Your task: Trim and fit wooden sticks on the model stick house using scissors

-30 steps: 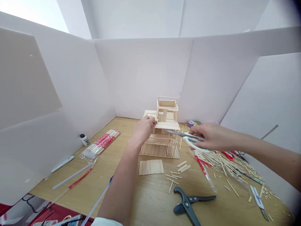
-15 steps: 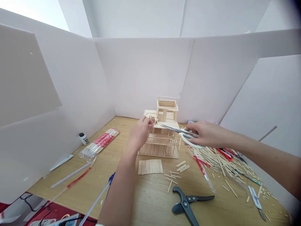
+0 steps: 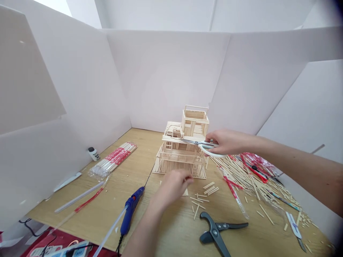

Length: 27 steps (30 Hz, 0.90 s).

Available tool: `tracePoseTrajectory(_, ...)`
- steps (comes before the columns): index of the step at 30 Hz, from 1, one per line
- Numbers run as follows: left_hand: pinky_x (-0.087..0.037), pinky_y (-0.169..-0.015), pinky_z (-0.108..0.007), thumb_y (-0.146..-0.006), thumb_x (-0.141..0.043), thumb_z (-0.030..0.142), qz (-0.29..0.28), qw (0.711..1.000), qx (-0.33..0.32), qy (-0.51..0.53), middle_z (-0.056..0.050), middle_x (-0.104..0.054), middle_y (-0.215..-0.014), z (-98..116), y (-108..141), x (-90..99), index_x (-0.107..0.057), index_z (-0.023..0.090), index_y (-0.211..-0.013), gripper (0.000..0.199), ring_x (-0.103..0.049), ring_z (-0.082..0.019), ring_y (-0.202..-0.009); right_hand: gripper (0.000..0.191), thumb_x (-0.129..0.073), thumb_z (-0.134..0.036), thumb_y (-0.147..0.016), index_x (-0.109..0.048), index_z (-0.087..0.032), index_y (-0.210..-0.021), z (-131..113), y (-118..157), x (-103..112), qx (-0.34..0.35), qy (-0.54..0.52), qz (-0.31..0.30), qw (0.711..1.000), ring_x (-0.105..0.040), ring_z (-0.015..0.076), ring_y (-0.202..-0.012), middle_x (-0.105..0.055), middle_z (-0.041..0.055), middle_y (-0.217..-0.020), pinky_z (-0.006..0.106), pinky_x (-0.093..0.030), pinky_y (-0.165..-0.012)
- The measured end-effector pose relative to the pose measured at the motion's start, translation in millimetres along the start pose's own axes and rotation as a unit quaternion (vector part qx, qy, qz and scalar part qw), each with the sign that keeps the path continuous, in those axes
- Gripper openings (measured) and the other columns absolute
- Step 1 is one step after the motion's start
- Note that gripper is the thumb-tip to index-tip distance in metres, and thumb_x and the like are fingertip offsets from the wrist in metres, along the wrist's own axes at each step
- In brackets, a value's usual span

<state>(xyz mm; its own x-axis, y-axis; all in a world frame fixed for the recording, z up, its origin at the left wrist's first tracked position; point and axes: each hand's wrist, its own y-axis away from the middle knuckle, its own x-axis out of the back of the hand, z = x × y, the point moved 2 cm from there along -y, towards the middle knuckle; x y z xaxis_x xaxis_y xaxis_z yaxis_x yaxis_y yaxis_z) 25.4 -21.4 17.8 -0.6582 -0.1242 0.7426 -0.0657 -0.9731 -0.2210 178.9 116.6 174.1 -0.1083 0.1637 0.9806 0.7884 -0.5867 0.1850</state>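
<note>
A model house of thin wooden sticks (image 3: 180, 156) stands in the middle of the table, with railings and a raised box-like room. My right hand (image 3: 223, 142) is closed on white-handled scissors (image 3: 212, 150), whose blades reach left across the house's upper deck edge. In front of the house, my left hand (image 3: 177, 184) hovers over a flat panel of sticks (image 3: 185, 193) and hides most of it. Its fingers are curled together, and anything between them is too small to make out. Short cut sticks (image 3: 211, 188) lie just right of that hand.
A blue glue gun (image 3: 131, 210) lies left of my left forearm, grey cutters (image 3: 215, 232) at the front. Wrapped sticks (image 3: 116, 159) and a small bottle (image 3: 93, 154) are at the left. Loose sticks (image 3: 241, 175) and a scalpel (image 3: 294, 228) cover the right side. White panels (image 3: 171, 71) enclose the table.
My left hand has moved down from the house's upper deck to the stick panel in front. The scissors stay at the deck edge in my right hand. The view has shifted slightly, showing the glue gun.
</note>
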Motion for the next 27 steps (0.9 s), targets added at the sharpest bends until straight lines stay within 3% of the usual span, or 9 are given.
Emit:
tracePoseTrajectory(4, -0.048, -0.079, -0.031, -0.098, -0.054, 0.031, 0.238, 0.971, 0.007, -0.003, -0.004, -0.074, -0.095, -6, -20, 54.8, -0.071, 0.023, -0.095, 0.019, -0.066, -0.019, -0.088, 0.036, -0.058, -0.054, -0.083, -0.067, -0.020, -0.089, -3, -3, 0, -0.003, 0.002, -0.010, 1.000, -0.054, 0.0155, -0.061, -0.068, 0.0044, -0.073, 0.028, -0.031, -0.055)
tracePoseTrajectory(8, -0.043, -0.095, -0.040, -0.097, -0.057, 0.028, 0.343, 0.934, 0.018, -0.098, -0.006, -0.073, -0.108, -18, -45, 79.2, -0.072, 0.024, -0.098, 0.016, -0.062, -0.024, -0.107, 0.037, -0.056, -0.055, -0.084, -0.067, -0.019, -0.088, -7, -6, 2, -0.005, 0.000, -0.020, 1.000, -0.054, 0.0153, -0.061, -0.068, 0.0046, -0.074, 0.028, -0.033, -0.055)
tracePoseTrajectory(13, -0.038, -0.099, -0.045, -0.096, -0.058, 0.029, 0.343, 0.928, 0.053, -0.133, -0.005, -0.073, -0.109, -24, -64, 76.1, -0.073, 0.024, -0.096, 0.016, -0.060, -0.026, -0.108, 0.035, -0.055, -0.052, -0.086, -0.066, -0.020, -0.087, -7, -8, 2, -0.006, 0.007, -0.026, 1.000, -0.053, 0.0148, -0.060, -0.068, 0.0045, -0.074, 0.028, -0.032, -0.055)
tracePoseTrajectory(20, -0.045, -0.095, -0.036, -0.095, -0.058, 0.022, 0.356, 0.933, -0.008, -0.058, -0.005, -0.072, -0.098, -32, -70, 72.6, -0.071, 0.020, -0.091, 0.014, -0.059, -0.023, -0.101, 0.030, -0.054, -0.049, -0.087, -0.063, -0.021, -0.091, -3, -9, -7, -0.014, 0.062, 0.007, 0.998, -0.055, 0.0169, -0.064, -0.068, 0.0053, -0.079, 0.028, -0.029, -0.056)
tracePoseTrajectory(27, -0.045, -0.095, -0.036, -0.095, -0.059, 0.022, 0.351, 0.935, -0.014, -0.045, -0.004, -0.072, -0.097, -35, -69, 72.9, -0.070, 0.021, -0.089, 0.012, -0.059, -0.022, -0.100, 0.034, -0.050, -0.054, -0.090, -0.062, -0.022, -0.088, -5, -7, -14, -0.019, 0.061, 0.024, 0.998, -0.054, 0.0173, -0.063, -0.069, 0.0061, -0.080, 0.029, -0.029, -0.057)
